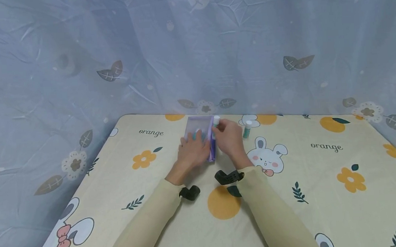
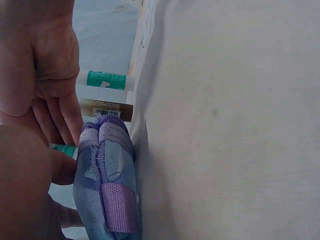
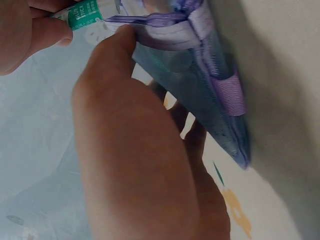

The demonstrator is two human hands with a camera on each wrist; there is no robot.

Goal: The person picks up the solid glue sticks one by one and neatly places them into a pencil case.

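A purple zippered mesh pouch (image 1: 199,121) lies near the table's far edge, with teal items showing through its mesh. My left hand (image 1: 193,152) holds it, fingers spread over the mesh and thumb at the zip edge on the right side. In my right hand (image 1: 230,138), the thumb and fingers pinch a white-capped glue stick (image 3: 84,14) with a green label, its end at the pouch's zip opening. A second green-labelled glue stick (image 1: 247,130) stands upright to the right. Between that one and the pouch, the left wrist view shows a gold-brown tube (image 2: 114,109) with a barcode.
A cream tablecloth (image 1: 283,208) printed with rabbits, flowers and oranges covers the table. Behind it hangs a grey-blue patterned curtain (image 1: 194,56). Black wrist cameras sit on both sleeves.
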